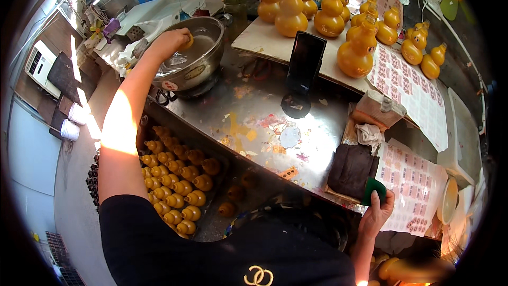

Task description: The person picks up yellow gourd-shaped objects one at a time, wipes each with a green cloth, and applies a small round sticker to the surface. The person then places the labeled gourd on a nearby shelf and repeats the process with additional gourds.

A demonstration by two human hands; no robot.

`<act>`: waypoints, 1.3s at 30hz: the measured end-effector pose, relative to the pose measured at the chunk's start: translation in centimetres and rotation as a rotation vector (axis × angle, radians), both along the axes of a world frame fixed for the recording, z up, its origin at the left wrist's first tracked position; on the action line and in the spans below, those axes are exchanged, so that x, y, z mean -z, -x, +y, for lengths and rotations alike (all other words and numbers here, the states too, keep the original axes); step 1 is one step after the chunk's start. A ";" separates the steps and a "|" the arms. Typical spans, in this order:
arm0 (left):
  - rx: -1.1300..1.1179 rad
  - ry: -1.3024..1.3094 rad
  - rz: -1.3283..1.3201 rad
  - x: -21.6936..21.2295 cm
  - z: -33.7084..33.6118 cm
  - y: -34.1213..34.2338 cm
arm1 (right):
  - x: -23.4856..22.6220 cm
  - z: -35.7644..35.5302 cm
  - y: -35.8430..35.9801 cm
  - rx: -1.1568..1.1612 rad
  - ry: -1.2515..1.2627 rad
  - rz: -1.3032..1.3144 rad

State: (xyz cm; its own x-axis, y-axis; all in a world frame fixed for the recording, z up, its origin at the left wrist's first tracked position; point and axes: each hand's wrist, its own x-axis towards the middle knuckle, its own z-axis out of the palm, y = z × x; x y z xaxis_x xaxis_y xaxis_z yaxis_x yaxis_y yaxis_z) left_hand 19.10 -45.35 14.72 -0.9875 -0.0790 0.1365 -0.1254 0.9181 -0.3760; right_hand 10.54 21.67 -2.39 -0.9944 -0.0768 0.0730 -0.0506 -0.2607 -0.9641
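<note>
My left hand (170, 43) reaches over a steel bowl (216, 48) with liquid in it. The fingers are closed on a small yellow piece (187, 42) that looks like a sponge; most of it is hidden by the hand. Low on the right, my right hand (377, 213) pinches a dark green flat pad (373, 191) between thumb and fingers. That pad touches the lower right corner of a dark brown slab (352, 168) lying on a board at the bench edge. Whether the slab is folded cloth or solid, I cannot tell.
Glossy yellow gourds (360, 53) stand on a raised board, beside printed sheets (407, 82). A phone on a stand (306, 64) rises mid-bench. A wooden block (378, 109) and crumpled tissue (369, 135) sit beyond the slab. Many small gourds (182, 187) fill a tray below the bench.
</note>
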 end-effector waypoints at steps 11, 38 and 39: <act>-0.077 0.093 -0.096 -0.2 -0.7 1.6 | 0.3 0.5 0.4 0.015 -0.008 -0.026; 0.366 -1.037 0.564 -6.7 22.5 7.2 | -5.2 0.7 3.5 -0.301 0.063 -0.287; 0.392 -1.170 0.416 -6.3 27.4 9.3 | -5.6 0.1 3.9 -0.314 -0.082 -0.195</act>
